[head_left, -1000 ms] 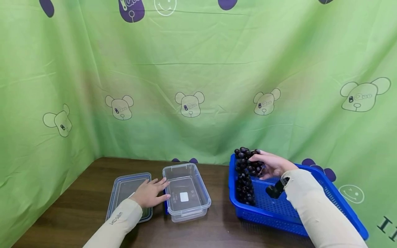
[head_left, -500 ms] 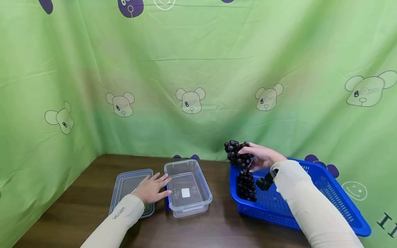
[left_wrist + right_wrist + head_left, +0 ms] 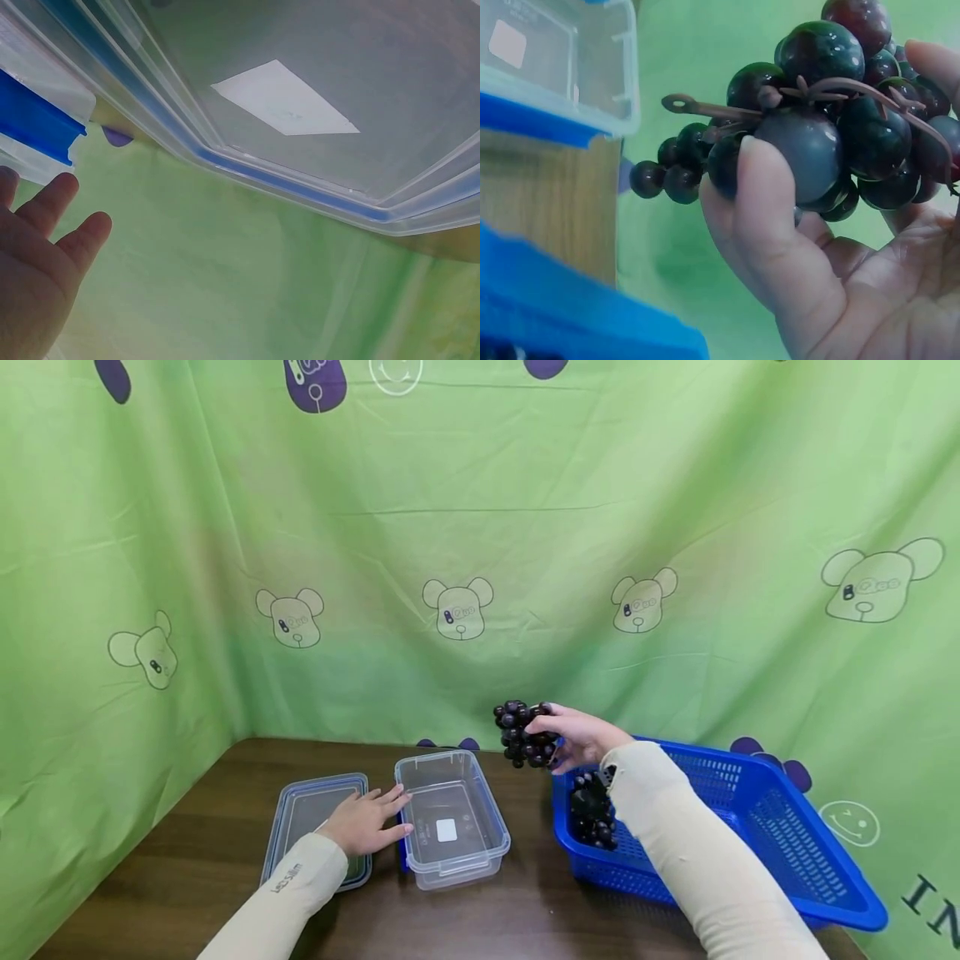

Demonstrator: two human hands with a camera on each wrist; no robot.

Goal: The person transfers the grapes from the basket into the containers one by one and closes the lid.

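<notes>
A bunch of dark grapes point(image 3: 517, 733) hangs in the air between the clear box and the blue basket. My right hand point(image 3: 583, 739) grips it from the right; in the right wrist view the thumb point(image 3: 769, 202) presses on a grape and a brown stem point(image 3: 840, 86) shows. With its fingers spread, my left hand point(image 3: 365, 824) touches the left rim of the clear plastic box point(image 3: 491, 827), which has a white label point(image 3: 446, 830) inside. Under that hand and wrist lies the box's lid point(image 3: 300, 810), partly covered.
The blue basket point(image 3: 780, 827) stands at the right of the brown table point(image 3: 187, 835). More dark grapes point(image 3: 592, 810) lie in its left end, partly behind my right wrist. A green printed curtain point(image 3: 450, 527) hangs behind the table.
My right hand has carried the gripped bunch up out of the blue basket and leftward, past its left rim. The left hand stays at the clear box's rim.
</notes>
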